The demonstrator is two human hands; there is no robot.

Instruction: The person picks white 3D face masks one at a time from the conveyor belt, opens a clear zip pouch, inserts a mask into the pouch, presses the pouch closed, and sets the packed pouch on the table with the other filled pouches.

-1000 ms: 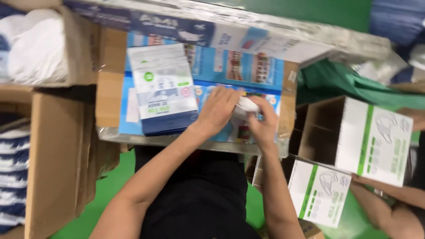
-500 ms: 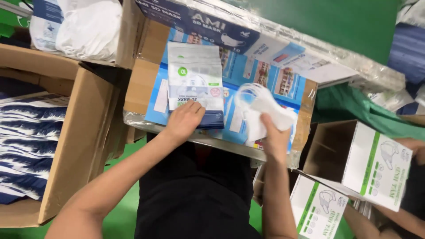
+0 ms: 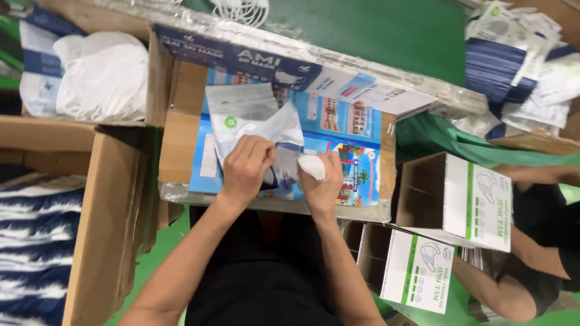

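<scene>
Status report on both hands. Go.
Left hand gripping plastic pouch. Right hand pushing white mask into it. Nothing in the way.

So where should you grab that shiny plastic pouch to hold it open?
Probably by the edge nearest the person: the pouch lies flat on the blue board, and the left hand already pinches that near edge, beside the white mask in the right hand.

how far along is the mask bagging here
Done: a thick stack of filled pouches lies in the cardboard box at the left. In hand: the left hand holds a clear pouch on the work board while the right hand pushes a folded white mask toward its mouth. Left: a heap of loose white masks waits unbagged in the box at the upper left.
</scene>
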